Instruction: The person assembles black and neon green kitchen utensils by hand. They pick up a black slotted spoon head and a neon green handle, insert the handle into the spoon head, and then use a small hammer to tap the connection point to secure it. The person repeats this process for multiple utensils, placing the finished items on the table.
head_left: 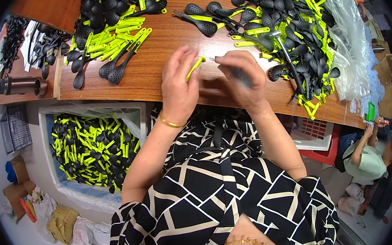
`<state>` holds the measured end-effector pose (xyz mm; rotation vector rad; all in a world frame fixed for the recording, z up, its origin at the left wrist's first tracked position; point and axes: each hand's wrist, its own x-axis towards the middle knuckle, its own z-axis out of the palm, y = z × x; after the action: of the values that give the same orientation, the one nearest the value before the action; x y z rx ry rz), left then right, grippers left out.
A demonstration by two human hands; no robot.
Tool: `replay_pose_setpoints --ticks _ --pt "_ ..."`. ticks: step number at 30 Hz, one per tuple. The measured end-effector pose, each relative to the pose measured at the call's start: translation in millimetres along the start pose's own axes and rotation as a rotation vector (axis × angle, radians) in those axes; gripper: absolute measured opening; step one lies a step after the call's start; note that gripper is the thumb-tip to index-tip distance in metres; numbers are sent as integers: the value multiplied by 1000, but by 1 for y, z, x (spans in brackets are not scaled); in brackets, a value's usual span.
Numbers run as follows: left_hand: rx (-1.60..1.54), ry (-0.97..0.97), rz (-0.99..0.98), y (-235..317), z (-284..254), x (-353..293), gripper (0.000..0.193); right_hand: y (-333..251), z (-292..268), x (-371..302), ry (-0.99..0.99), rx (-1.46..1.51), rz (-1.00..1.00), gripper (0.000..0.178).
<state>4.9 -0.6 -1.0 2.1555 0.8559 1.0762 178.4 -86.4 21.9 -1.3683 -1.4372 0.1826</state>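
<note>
Near the front edge of the wooden table (147, 75), my two hands face each other a short distance apart. My left hand (178, 89) pinches a lime-green handle (196, 69), whose tip points toward the right hand. Within my curled right hand (250, 78) is a black perforated spoon (241, 77), blurred and partly covered by the fingers. Just beyond the right hand lie several black perforated spoons (205, 27) with dark shafts. To the left, black spoons with green handles (118, 74) rest beside a heap of loose green handles (112, 43).
A tall heap of black spoons and green handles (309, 59) covers the table's right side, with a hammer (288, 60) lying on it. Clear plastic sheeting (345, 48) hangs behind. Below left stands a lined crate (47, 149) full of spoons. A metal tumbler (20, 86) lies far left. Another person (369, 161) sits at right.
</note>
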Motion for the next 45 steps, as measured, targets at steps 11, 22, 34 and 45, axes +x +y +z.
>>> replay_pose_setpoints --ticks 11,22,34,45 --pt "-1350 -243 -1098 6 -51 -73 33 -17 28 -26 -437 -69 -173 40" --pt "-1262 -222 -1001 1 -47 -61 42 29 9 43 -746 -637 -252 22" --pt "-1019 -322 -862 3 -32 -67 30 -10 -6 18 -408 391 573 38" --pt "-948 -409 -820 13 -36 -64 32 7 17 18 -497 693 614 32"
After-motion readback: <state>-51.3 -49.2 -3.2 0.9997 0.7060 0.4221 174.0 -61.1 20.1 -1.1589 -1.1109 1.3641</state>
